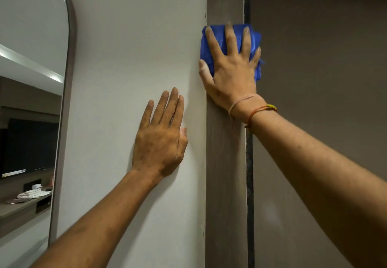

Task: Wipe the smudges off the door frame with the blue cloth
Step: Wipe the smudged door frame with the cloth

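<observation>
Far left there's a tall mirror [31, 100] with a rounded top, and it's reflecting a dark TV screen [29, 146] and a shelf [18, 207] with some cloth-like clutter sitting on it, too small to make out. Next comes the plain white wall [125, 58], and the left hand [160, 142] is lying flat against it, palm on the paint, fingers straight and held close together, thumb tucked alongside, not holding anything. Moving right, the brown door frame [225, 173] is running top to bottom, touching the wall along its left edge. The blue cloth [217, 41] is bunched up on the upper part of that frame, and the right hand [231, 68] is pressing down on it with fingers spread wide over the fabric, thumb poking off the left side onto the wall edge. A couple of thread bands [251, 108] are sitting on that wrist. A thin dark gap [249, 163] is separating the frame from the brown door [314, 79] on the right.
</observation>
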Demonstrator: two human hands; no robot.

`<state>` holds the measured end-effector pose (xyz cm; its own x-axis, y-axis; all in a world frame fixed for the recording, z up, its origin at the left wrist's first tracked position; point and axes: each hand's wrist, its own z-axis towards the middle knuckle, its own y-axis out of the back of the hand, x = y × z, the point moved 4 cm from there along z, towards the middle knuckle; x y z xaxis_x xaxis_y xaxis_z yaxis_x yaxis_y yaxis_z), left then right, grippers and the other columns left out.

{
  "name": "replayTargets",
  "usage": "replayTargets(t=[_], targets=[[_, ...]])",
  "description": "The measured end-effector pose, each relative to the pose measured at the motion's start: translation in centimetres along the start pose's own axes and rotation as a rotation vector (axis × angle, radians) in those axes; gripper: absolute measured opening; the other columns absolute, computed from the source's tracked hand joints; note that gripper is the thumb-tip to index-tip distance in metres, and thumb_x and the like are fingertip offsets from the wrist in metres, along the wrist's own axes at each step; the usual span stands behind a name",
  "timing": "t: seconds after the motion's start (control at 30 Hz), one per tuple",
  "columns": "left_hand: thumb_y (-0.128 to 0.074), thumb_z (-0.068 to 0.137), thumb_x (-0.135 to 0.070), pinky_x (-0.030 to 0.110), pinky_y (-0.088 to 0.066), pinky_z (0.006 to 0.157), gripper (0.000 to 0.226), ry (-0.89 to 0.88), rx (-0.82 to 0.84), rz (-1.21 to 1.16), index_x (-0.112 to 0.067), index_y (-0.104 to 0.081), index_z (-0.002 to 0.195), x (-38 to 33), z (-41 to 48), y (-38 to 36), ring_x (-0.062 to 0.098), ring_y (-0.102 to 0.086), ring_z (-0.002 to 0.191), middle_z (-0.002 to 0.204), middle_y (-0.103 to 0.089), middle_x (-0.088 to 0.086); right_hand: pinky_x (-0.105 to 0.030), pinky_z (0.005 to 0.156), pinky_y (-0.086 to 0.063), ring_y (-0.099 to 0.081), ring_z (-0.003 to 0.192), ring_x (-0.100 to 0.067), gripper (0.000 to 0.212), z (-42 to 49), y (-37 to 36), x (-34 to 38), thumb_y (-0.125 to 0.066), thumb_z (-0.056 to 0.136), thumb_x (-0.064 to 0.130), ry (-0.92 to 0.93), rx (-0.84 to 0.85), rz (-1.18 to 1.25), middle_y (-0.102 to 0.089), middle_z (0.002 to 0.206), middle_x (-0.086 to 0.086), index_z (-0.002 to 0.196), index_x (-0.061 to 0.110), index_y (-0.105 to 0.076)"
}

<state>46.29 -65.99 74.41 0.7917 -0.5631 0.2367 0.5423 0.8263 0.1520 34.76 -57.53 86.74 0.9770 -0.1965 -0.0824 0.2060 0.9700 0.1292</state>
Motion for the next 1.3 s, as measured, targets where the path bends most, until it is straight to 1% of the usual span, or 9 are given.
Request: replayTargets(t=[0.17,0.3,0.37,0.53,0.77,0.93,1.07,1.2,1.3], targets=[[-0.023,0.092,-0.033,0.044,-0.009,0.12,0.063,-0.012,0.036,-0.027,-0.006,-0.009,0.147,-0.1,0.6,0.6,0.025,-0.005,0.146,0.158,-0.008,0.013,-0.068,0.11,-0.004,0.003,0.143,-0.041,0.065,-4.1,-0.7,0.6,-0.035,0.091,0.05,-0.017,-0.035,-0.021,-0.006,0.159,-0.011,0.147,0.03,-0.01],[-0.028,0.091,-0.026,0.041,-0.006,0.12,0.063,0.077,-0.076,-0.125,-0.003,-0.01,0.146,0.2,4.4,2.8,0.024,-0.005,0.146,0.158,-0.009,0.016,-0.068,0.11,-0.007,0.001,0.143,-0.04,0.065,-8.7,-1.0,0.7,-0.038,0.089,0.047,-0.005,-0.022,0.009,-0.01,0.158,-0.011,0.147,0.03,-0.014],[-0.026,0.092,-0.027,0.041,-0.004,0.12,0.062,0.078,-0.1,-0.108,-0.005,-0.007,0.147,0.4,6.9,3.5,0.024,-0.002,0.146,0.158,-0.006,0.014,-0.068,0.11,-0.008,0.0,0.144,-0.04,0.065,-9.2,-1.1,0.7,-0.039,0.09,0.048,0.004,-0.002,0.021,-0.01,0.158,-0.011,0.146,0.029,-0.014],[-0.021,0.097,-0.035,0.042,0.001,0.12,0.062,0.054,0.001,0.0,-0.01,0.005,0.147,0.8,8.0,1.4,0.02,0.009,0.146,0.159,0.007,0.009,-0.069,0.11,-0.005,0.002,0.143,-0.04,0.067,-8.2,-1.0,0.2,-0.038,0.089,0.051,0.046,0.013,0.011,-0.009,0.158,-0.011,0.147,0.029,-0.011],[-0.012,0.093,-0.042,0.042,0.001,0.12,0.063,0.064,-0.038,0.004,-0.014,0.004,0.147,1.2,7.9,0.7,0.02,0.005,0.146,0.16,0.003,0.008,-0.07,0.109,-0.003,0.003,0.143,-0.04,0.065,-0.1,-0.3,0.0,-0.035,0.091,0.051,-0.003,-0.029,0.004,-0.008,0.158,-0.01,0.146,0.031,-0.01],[-0.012,0.094,-0.042,0.042,0.002,0.12,0.063,0.08,-0.042,0.007,-0.015,0.004,0.148,1.1,6.9,0.5,0.02,0.006,0.146,0.16,0.004,0.007,-0.07,0.108,-0.006,0.0,0.144,-0.039,0.065,-4.2,-1.0,0.4,-0.03,0.09,0.057,-0.036,-0.091,0.016,-0.008,0.159,-0.009,0.146,0.032,-0.012],[-0.014,0.093,-0.041,0.043,0.002,0.12,0.063,0.081,-0.055,0.0,-0.015,0.004,0.148,1.1,6.7,0.7,0.02,0.006,0.146,0.16,0.004,0.008,-0.071,0.107,-0.012,-0.003,0.143,-0.04,0.066,-7.4,-1.4,0.5,-0.032,0.089,0.058,-0.001,-0.051,-0.026,-0.011,0.158,-0.009,0.146,0.032,-0.013],[-0.015,0.093,-0.04,0.042,0.002,0.12,0.063,0.092,-0.062,-0.002,-0.015,0.002,0.148,1.0,6.8,0.7,0.02,0.005,0.146,0.16,0.003,0.008,-0.073,0.107,-0.012,-0.001,0.143,-0.041,0.066,-3.0,-0.6,-0.1,-0.034,0.088,0.056,0.053,-0.033,-0.054,-0.012,0.158,-0.01,0.146,0.032,-0.012],[-0.016,0.094,-0.039,0.043,0.002,0.12,0.062,0.087,-0.061,0.007,-0.015,0.003,0.148,1.0,6.8,0.7,0.02,0.005,0.146,0.16,0.003,0.008,-0.074,0.107,-0.01,0.001,0.143,-0.04,0.065,-0.2,-0.3,-0.1,-0.035,0.09,0.054,0.006,-0.024,-0.013,-0.011,0.158,-0.009,0.146,0.033,-0.011]])
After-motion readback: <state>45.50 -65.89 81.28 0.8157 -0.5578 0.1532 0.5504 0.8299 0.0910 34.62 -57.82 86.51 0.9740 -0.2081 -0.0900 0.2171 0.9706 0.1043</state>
